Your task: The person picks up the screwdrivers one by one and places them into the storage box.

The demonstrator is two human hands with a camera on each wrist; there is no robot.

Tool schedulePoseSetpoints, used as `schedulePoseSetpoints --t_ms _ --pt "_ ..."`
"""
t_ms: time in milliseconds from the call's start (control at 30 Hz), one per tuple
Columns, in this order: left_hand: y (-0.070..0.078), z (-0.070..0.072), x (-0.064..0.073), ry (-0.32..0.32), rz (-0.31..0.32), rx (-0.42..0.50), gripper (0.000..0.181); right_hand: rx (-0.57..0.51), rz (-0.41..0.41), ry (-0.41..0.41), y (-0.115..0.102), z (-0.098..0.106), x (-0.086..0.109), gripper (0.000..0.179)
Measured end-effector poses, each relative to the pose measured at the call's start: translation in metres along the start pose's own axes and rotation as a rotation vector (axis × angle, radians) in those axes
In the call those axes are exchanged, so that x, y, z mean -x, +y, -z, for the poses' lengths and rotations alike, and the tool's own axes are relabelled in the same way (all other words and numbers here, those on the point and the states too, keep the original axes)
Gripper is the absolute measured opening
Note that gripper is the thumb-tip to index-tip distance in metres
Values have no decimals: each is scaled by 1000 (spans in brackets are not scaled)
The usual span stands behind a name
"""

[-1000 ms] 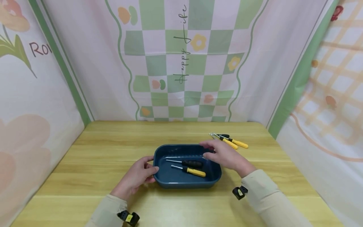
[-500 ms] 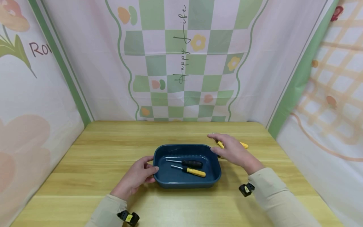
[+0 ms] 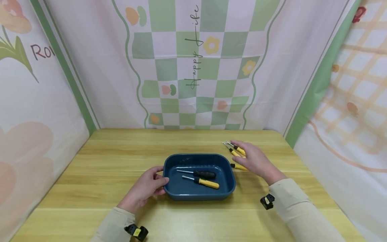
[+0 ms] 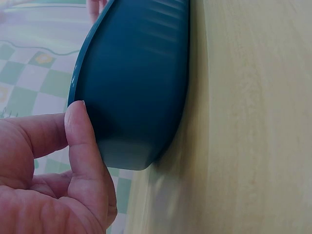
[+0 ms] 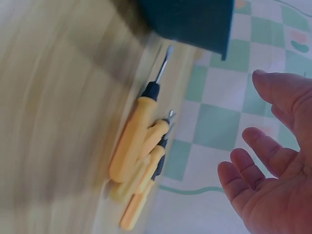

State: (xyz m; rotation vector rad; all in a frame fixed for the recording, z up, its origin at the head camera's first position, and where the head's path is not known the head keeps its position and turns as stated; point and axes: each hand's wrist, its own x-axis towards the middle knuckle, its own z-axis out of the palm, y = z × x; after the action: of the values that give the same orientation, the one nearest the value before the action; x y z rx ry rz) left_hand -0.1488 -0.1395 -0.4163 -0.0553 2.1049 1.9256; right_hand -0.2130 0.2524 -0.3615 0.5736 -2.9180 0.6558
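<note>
While our left hand (image 3: 146,185) pinches the dark-blue rectangular tray (image 3: 198,197) by its edge, our spread right hand (image 3: 257,161) hovers clear of yellow-handled screwdrivers (image 5: 129,141).

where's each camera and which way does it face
Head: on the head, facing forward and down at the blue dish; left hand, right hand, sleeves show.
Left wrist: on that wrist, facing the dish's wall; left hand shows, more fingers at top.
Right wrist: on that wrist, facing yellow-handled screwdrivers; right hand shows.
Both wrist views share dish, table and checked backdrop.
</note>
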Motion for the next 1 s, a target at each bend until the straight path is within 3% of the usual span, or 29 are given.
schedulePoseSetpoints --t_ms 467,767,1000 --pt "2 -1 1 5 11 -3 53 148 27 16 17 -12 1 64" --pt "3 -1 2 7 12 -11 54 160 -55 -60 22 -19 2 65" --pt "2 0 1 3 8 -5 53 172 -60 -90 27 -24 1 62"
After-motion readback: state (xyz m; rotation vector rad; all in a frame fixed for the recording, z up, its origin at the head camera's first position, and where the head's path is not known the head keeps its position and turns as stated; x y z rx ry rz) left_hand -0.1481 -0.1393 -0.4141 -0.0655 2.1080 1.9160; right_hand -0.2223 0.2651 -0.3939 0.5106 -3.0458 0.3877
